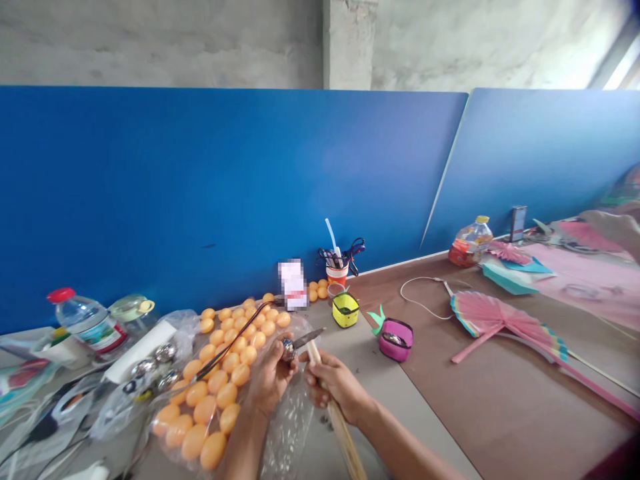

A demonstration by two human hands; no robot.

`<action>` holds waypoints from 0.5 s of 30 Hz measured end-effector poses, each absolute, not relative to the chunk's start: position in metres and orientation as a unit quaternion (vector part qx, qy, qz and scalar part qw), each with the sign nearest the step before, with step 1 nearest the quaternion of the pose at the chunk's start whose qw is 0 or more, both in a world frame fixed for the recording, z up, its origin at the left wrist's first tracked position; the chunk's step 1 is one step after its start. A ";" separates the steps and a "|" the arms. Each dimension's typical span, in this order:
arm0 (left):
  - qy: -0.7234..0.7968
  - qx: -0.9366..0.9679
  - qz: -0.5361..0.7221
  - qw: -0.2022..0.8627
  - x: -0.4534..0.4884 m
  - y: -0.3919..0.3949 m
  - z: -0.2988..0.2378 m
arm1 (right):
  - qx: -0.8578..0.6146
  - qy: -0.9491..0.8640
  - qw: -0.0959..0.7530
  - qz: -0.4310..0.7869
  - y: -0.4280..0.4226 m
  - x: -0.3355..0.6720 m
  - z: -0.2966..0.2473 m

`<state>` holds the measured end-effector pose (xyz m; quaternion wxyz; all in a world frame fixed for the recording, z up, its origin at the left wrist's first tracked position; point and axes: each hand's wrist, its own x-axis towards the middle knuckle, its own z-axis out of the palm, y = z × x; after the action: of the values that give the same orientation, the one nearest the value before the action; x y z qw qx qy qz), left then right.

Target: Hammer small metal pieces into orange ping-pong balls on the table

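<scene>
My left hand (273, 377) is closed around a shiny silver ball (289, 350), its fingers curled under it. A dark, pointed, blade-like piece (309, 338) reaches rightward from beside the ball; what it is fixed to is hidden. In my right hand (336, 383), the fingers wrap round a pale wooden stick (345, 437) that slants down toward the bottom edge. The stick's upper end touches or overlaps the dark piece; I cannot tell which. Both hands are close together above a clear plastic bag (290, 430).
Orange balls (217, 381) lie in plastic on the left, near more silver balls (165, 352) and a red-capped bottle (90, 323). Ahead stand a yellow basket (345, 311), a purple one (396, 340) and a pen cup (337, 273). Rightward are a pink fan (500, 320) and another person's hand (613, 227).
</scene>
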<state>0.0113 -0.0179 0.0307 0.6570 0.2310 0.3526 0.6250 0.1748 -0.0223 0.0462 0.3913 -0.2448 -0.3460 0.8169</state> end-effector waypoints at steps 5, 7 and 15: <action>0.332 0.230 0.631 0.663 0.012 -0.017 0.031 | -0.222 -0.333 0.413 0.818 -0.023 0.176 0.047; 0.334 0.226 0.624 0.669 0.012 -0.016 0.030 | -0.222 -0.328 0.427 0.813 -0.023 0.176 0.048; 0.340 0.216 0.617 0.676 0.009 -0.015 0.027 | -0.218 -0.324 0.417 0.821 -0.023 0.174 0.048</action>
<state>0.0087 -0.0150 0.0269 0.6764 0.2162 0.3399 0.6166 0.1743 -0.0232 0.0483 0.4171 -0.2178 -0.3242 0.8207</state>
